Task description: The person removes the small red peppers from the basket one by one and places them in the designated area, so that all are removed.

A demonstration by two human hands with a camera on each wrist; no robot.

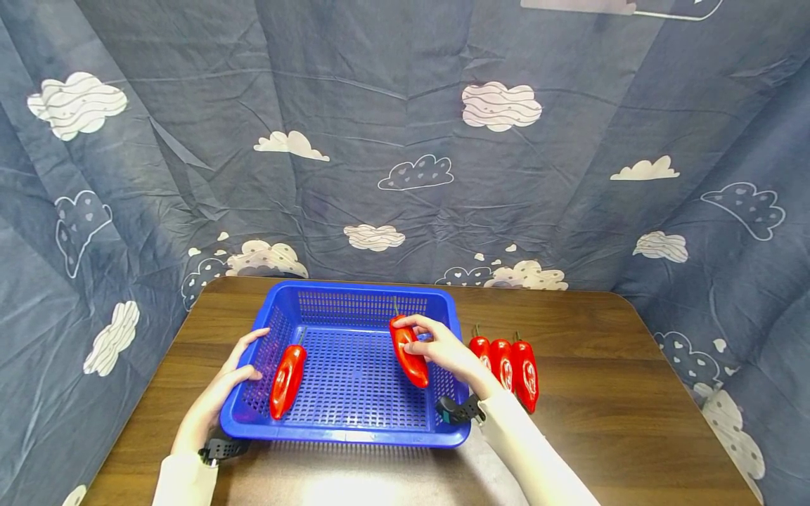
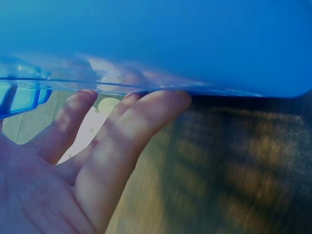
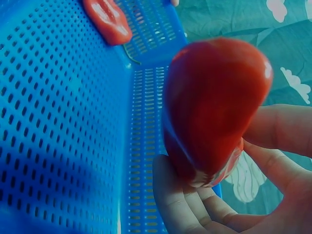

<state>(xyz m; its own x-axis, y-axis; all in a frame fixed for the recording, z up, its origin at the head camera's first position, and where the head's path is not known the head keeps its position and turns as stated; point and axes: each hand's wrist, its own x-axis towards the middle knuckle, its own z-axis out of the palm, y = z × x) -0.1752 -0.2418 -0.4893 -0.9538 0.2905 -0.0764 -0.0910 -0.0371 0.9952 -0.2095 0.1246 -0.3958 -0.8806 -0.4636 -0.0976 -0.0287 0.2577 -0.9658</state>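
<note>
My right hand (image 1: 439, 344) pinches a red chili pepper (image 1: 410, 355) between thumb and fingers, over the right part of a blue basket (image 1: 344, 436). In the right wrist view the pepper (image 3: 217, 107) points its rounded tip at the camera, above the perforated basket floor. Its green stem sticks up in the head view. Another red pepper (image 1: 287, 381) lies inside the basket at the left. At the basket's left rim, my left hand (image 1: 221, 386) rests its thumb and fingertips, spread apart and fairly straight; the left wrist view shows these fingers (image 2: 141, 119) touching the rim.
To the right of the basket, several red peppers (image 1: 524, 372) lie side by side on the wooden table (image 1: 601, 393), partly behind my right forearm. A dark cloud-patterned curtain (image 1: 354, 91) hangs behind and on both sides of the table.
</note>
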